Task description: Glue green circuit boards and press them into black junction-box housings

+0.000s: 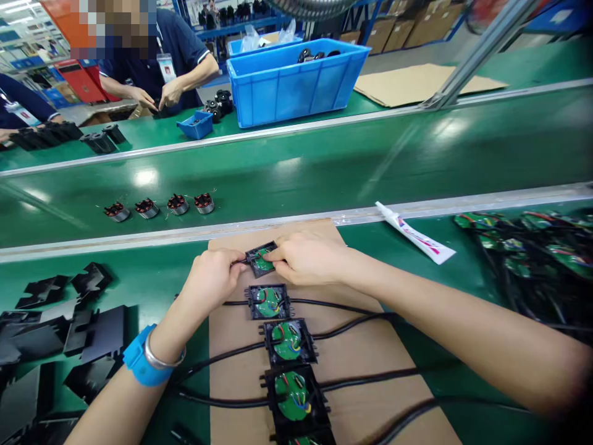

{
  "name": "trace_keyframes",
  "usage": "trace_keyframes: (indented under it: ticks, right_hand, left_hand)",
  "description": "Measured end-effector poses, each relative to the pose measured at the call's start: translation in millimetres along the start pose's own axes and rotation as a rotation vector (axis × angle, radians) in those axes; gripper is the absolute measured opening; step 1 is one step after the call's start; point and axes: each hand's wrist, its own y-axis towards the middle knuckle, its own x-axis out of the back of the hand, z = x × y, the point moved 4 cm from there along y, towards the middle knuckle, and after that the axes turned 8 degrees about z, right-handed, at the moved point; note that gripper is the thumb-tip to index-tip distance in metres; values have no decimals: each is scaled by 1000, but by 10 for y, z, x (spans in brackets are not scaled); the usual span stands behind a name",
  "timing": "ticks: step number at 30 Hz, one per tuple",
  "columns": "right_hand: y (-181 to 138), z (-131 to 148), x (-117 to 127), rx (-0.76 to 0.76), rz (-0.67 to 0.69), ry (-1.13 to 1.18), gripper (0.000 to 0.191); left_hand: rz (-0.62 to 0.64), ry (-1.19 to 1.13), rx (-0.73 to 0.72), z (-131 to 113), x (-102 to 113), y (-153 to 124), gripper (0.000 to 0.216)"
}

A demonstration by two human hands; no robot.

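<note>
At the far end of a row, a black plastic housing with a green circuit board (262, 258) is between my two hands. My left hand (214, 276) pinches the black cable at its left side. My right hand (311, 256) grips its right side, with a fingertip on the board. Just nearer lies another housing with a round green board (267, 302), cables running out both sides. Below it come a third housing (288, 342) and a fourth housing (295, 398), each with small coloured wires. All rest on a cardboard sheet (361, 395).
Black plastic covers (104, 334) lie at left, a white tube (414, 233) and wired boards (523, 244) at right. Several motor stators (177, 204) sit on the green conveyor (296, 167). Across it, a person's hands (162, 99) work near a blue bin (296, 86).
</note>
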Motion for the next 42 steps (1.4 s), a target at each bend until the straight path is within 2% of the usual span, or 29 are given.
trace_keyframes:
  ticks: [4, 13, 21, 26, 29, 33, 36, 39, 42]
  right_hand:
    - [-18, 25, -38, -31, 29, 38, 36]
    - [-93, 80, -93, -88, 24, 77, 35]
    - [-58, 93, -124, -67, 17, 76, 35]
    - [-54, 154, -100, -112, 20, 63, 31]
    - [-53, 196, -101, -122, 23, 65, 33]
    - [-76, 166, -86, -123, 21, 84, 37]
    - [-131, 68, -53, -51, 40, 203, 42]
    - [-203, -55, -37, 40, 37, 354, 58]
    - [-249, -151, -53, 19, -43, 386, 52]
  left_hand:
    - [-27, 58, -36, -11, -45, -9, 21]
    - [-79, 331, -118, -256, -70, -117, 25]
    - [46, 443, -278, -225, -138, -39, 22]
    - [2, 428, -229, -153, -133, -75, 24]
    - [-70, 387, -149, -174, -177, -141, 39]
    - [-80, 320, -122, -235, -312, -198, 54]
    - [-79, 246, -132, -233, -308, -197, 50]
    - [-122, 162, -166, -227, -207, -162, 41]
    - [-146, 96, -268, -265, -135, -96, 29]
